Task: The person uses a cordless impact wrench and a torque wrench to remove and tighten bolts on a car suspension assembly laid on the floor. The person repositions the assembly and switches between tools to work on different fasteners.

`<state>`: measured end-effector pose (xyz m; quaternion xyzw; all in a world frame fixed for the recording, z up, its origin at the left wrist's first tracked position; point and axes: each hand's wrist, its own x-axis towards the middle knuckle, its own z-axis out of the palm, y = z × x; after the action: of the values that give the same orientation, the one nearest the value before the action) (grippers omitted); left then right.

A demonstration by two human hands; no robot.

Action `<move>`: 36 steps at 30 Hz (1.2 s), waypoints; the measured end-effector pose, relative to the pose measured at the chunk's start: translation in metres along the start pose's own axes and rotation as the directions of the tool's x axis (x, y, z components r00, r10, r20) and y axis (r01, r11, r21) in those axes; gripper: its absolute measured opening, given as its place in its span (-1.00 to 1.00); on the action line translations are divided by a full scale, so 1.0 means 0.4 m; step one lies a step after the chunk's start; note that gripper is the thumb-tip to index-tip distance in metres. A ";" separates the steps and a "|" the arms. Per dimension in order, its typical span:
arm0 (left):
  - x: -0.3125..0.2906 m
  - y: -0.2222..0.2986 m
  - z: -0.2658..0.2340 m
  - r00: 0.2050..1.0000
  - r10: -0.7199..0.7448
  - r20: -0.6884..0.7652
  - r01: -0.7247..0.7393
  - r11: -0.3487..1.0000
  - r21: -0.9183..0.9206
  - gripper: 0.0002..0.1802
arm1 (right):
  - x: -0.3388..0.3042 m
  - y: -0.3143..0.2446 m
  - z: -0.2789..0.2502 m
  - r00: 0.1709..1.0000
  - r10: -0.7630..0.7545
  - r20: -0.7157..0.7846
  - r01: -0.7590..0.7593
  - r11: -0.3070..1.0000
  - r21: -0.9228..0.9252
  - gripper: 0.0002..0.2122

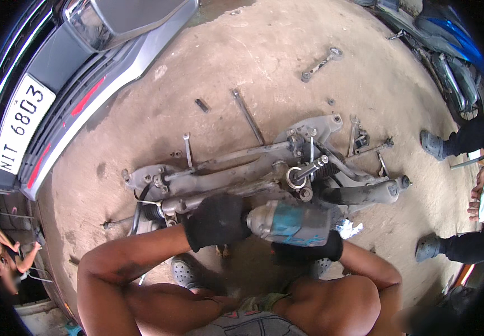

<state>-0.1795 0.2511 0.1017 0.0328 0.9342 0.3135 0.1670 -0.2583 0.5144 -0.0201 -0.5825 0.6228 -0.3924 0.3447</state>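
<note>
My right hand, in a black glove, grips a teal and grey impact wrench from below. The tool lies sideways, its nose toward the left. At that nose my left hand, also gloved in black, is closed; its fingers are turned away, and what they hold is hidden. Just beyond both hands a greasy car subframe with a steering rack and control arms lies on the floor. A ring-ended metal part rests on its right half. A combination wrench leans by its far edge.
A long bar, a black socket and a link arm lie on the concrete floor. A car bumper stands at the left, a blue motorcycle far right. Someone's clogs are at the right; another person sits left.
</note>
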 end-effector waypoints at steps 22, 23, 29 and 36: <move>0.083 -0.299 -0.072 0.971 -0.013 -0.238 0.017 1.000 0.017 -0.18 | 0.162 0.036 -0.615 0.915 0.345 -0.212 -0.400 0.697 -0.595 -0.56; 0.052 -0.340 -0.052 0.980 -0.028 -0.196 0.042 0.997 0.070 -0.15 | 0.169 0.039 -0.606 0.919 0.333 -0.210 -0.393 0.742 -0.543 -0.56; -0.023 -0.401 0.059 0.995 -0.092 0.033 0.079 0.952 0.295 0.00 | 0.174 0.063 -0.632 0.973 0.130 -0.192 -0.217 0.804 -0.553 -0.60; -0.030 -0.368 0.163 0.982 -0.182 0.045 0.147 0.894 0.423 0.02 | 0.329 -0.033 -0.668 0.809 0.581 -0.087 -0.408 0.450 -0.794 -0.71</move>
<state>-0.1400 0.1687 -0.0315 0.0016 0.9712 0.0896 0.2210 -0.5000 0.4063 0.1167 -0.4994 0.8338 0.0979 0.2142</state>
